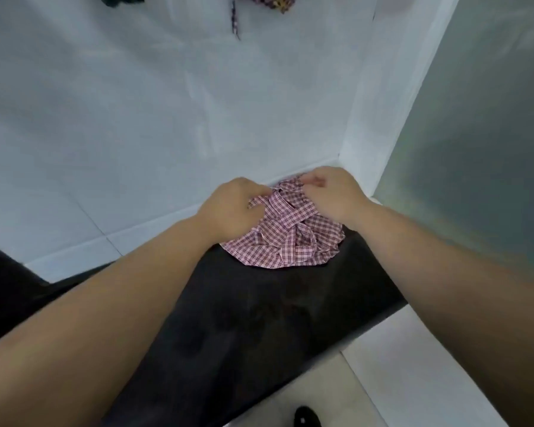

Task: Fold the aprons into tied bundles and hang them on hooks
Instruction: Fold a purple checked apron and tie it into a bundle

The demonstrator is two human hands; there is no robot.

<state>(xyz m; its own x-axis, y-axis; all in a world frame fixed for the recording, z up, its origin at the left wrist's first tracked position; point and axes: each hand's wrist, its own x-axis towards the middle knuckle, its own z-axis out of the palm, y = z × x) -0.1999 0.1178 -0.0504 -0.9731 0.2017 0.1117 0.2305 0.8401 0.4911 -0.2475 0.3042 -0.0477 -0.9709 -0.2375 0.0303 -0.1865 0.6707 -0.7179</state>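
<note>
The apron [290, 241] lies bunched on the dark surface [259, 318], at its far end, close against the white wall [167, 103]. Both hands work at the far side of the heap, probably so the straps can be drawn across it and tied. The left hand [232, 208] has its fingers curled round a strap [278, 208]. The right hand [330, 195] pinches cloth at the far edge, seemingly steadying the bundle. The apron is pink check, crumpled into a rough mound, with straps crossing loosely over it; no firm knot shows yet. Another check bundle [272, 1] hangs on the wall, high up.
</note>
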